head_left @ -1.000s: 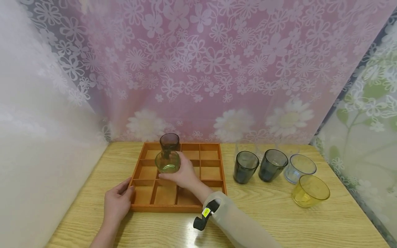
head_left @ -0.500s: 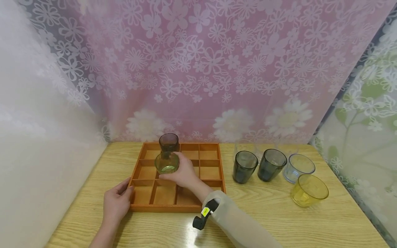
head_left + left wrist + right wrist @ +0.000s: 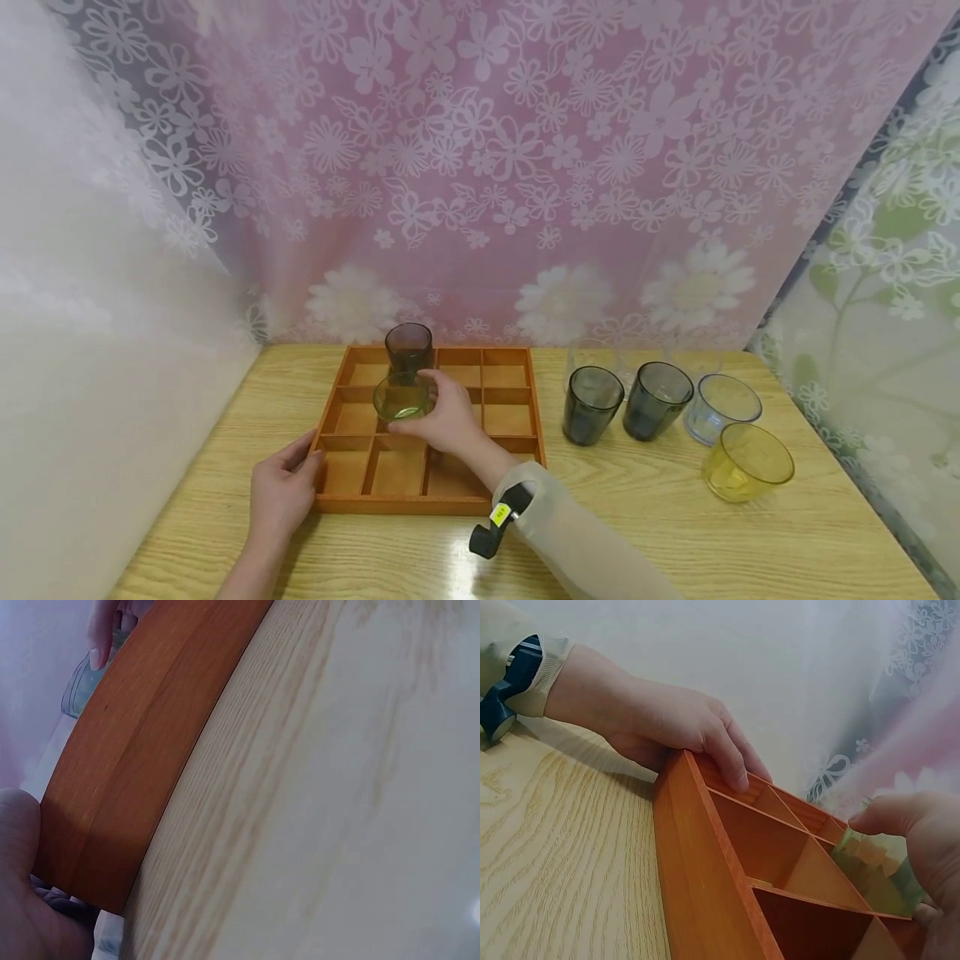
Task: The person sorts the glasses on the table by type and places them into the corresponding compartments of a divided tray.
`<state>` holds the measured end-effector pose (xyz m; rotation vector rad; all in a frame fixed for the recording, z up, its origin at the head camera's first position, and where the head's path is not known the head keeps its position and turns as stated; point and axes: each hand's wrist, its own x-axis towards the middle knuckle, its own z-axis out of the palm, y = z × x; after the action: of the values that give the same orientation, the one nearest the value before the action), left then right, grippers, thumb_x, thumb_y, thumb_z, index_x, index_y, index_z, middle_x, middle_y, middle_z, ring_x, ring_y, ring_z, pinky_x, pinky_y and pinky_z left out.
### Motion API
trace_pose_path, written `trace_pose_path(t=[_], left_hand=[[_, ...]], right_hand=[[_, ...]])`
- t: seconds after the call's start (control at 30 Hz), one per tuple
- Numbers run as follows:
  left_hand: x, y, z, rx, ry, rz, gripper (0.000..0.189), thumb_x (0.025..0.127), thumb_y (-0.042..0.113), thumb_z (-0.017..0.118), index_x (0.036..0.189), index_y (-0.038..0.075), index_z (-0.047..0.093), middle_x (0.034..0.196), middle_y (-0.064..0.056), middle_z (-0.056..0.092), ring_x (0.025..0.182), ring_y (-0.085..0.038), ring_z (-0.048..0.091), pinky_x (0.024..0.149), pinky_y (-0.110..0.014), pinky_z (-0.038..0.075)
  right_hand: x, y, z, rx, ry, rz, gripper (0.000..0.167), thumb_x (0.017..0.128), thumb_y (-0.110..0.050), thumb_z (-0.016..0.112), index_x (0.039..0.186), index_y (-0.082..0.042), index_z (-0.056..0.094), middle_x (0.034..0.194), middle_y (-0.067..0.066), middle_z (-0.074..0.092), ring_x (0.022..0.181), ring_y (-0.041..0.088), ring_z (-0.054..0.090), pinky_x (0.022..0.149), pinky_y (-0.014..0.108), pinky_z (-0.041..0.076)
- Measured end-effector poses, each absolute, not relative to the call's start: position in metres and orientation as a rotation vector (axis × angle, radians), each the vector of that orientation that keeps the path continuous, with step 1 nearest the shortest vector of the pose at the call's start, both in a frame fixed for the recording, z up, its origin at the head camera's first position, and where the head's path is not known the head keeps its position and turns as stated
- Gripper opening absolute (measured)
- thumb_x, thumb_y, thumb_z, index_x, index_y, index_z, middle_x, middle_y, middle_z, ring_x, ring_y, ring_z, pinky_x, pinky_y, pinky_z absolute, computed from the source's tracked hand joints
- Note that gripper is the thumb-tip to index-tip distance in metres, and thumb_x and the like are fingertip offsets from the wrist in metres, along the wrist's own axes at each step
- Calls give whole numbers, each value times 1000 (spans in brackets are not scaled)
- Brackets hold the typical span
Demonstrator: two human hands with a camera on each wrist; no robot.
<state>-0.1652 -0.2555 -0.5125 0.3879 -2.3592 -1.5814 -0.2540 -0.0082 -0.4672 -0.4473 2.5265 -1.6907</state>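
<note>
My left hand (image 3: 283, 487) grips the left side of a wooden compartment tray (image 3: 405, 505). In the right wrist view, this hand's thumb lies over the tray's edge. Between right thumb and fingers I hold a green glass cup (image 3: 397, 402) by its sides. The cup is upright at a middle-row compartment, its lower part down among the dividers (image 3: 811, 834) in the right wrist view. My right hand (image 3: 448, 421) covers part of the tray behind it. A dark purple glass (image 3: 408, 340) stands in the back row, right behind the green cup.
On the table right of the tray stand two dark grey glasses (image 3: 593, 408) (image 3: 657, 404), a pale blue glass (image 3: 722, 410) and a yellow glass (image 3: 746, 467). Several clear glasses (image 3: 581, 354) are behind them. A floral curtain (image 3: 480, 208) hangs at the back.
The green cup has sunk slightly into the tray, and my right fingers have loosened a little to its right. My left hand has stayed at the tray's side.
</note>
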Motion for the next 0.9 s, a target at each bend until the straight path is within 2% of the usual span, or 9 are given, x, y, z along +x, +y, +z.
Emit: trace_pose_path(t=[0.27, 0.37, 0.5, 0.7, 0.9], left_hand=[[-166, -254, -514, 387, -2359, -1578, 37, 104, 7, 67, 140, -1, 67, 131, -25, 69, 121, -32, 64, 78, -6, 50], [-166, -254, -514, 389, -2353, -1567, 37, 103, 7, 68, 139, -2, 68, 130, -24, 69, 120, -31, 65, 79, -6, 50], [-165, -255, -515, 399, -2353, -1555, 37, 103, 7, 68, 139, -2, 68, 130, -24, 69, 120, -31, 64, 78, -5, 49], [-164, -255, -514, 399, -2367, -1549, 37, 103, 6, 67, 139, -3, 66, 130, -25, 69, 121, -33, 64, 78, -5, 49], [-163, -253, -510, 406, -2385, -1563, 38, 104, 8, 66, 141, -3, 65, 134, -24, 67, 124, -33, 63, 78, -3, 47]], right_hand=[[-248, 8, -464, -486, 2459, -1769, 95, 76, -24, 99, 154, -2, 49, 148, 14, 58, 133, 34, 58, 111, 47, 49], [-243, 17, -460, -518, 2415, -1826, 94, 76, -21, 99, 153, 1, 49, 147, 18, 58, 134, 37, 57, 113, 52, 46], [-235, 31, -452, -526, 2378, -1859, 89, 77, -20, 98, 151, -2, 51, 144, 16, 60, 134, 40, 56, 113, 53, 46], [-223, 59, -436, -586, 2388, -1841, 84, 78, -20, 98, 149, -10, 54, 145, 6, 60, 135, 30, 57, 114, 43, 46], [-210, 88, -431, -653, 2404, -1894, 84, 78, -16, 97, 149, -7, 53, 145, 6, 61, 136, 26, 56, 117, 46, 43]])
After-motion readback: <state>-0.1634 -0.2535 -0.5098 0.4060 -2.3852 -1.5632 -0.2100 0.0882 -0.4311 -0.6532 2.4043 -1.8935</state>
